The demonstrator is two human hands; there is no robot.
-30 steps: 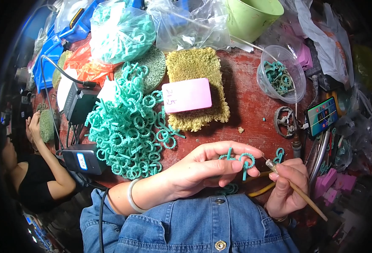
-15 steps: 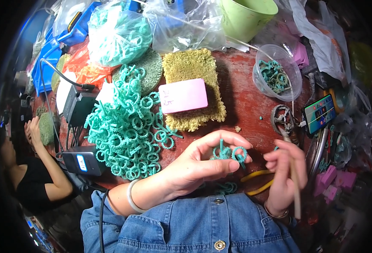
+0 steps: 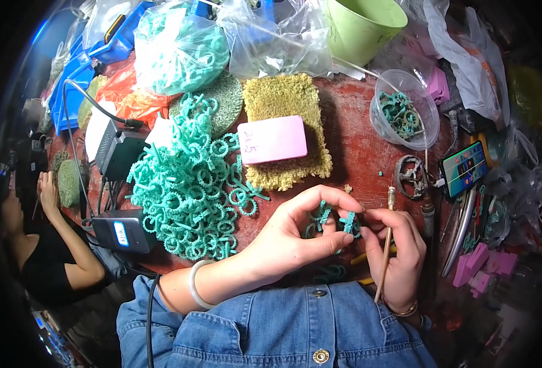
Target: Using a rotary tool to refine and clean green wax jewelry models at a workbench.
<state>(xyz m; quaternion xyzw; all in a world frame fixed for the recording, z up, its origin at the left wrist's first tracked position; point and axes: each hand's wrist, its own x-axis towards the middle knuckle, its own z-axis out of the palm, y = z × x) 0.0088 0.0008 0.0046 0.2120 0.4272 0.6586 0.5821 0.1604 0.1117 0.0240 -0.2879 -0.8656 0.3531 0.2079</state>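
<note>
My left hand (image 3: 298, 236) has its fingers curled round small teal ringed pieces (image 3: 349, 224), some poking out near the thumb. Close beside it, my right hand (image 3: 400, 257) holds a thin wooden-handled tool (image 3: 385, 251), tip pointing up, while its forefinger reaches to the pieces. To the left lies a heap of teal rings and stems (image 3: 185, 190). Beyond my hands, a pink block (image 3: 272, 140) rests on a shaggy yellow pad (image 3: 283, 95). A clear tub (image 3: 404, 98) holding teal scraps sits at the upper right.
A phone (image 3: 462, 164), cables, a metal pipe (image 3: 458, 233) and pink blocks (image 3: 486, 264) crowd the right. Black devices (image 3: 123, 230), blue bins (image 3: 68, 101), plastic bags and a green bucket (image 3: 363, 24) line the left and back. Another person (image 3: 62, 257) works at the left edge.
My right hand has moved left to meet my left hand, and the tool has swung from slanted to nearly upright. The pieces in my left hand have turned.
</note>
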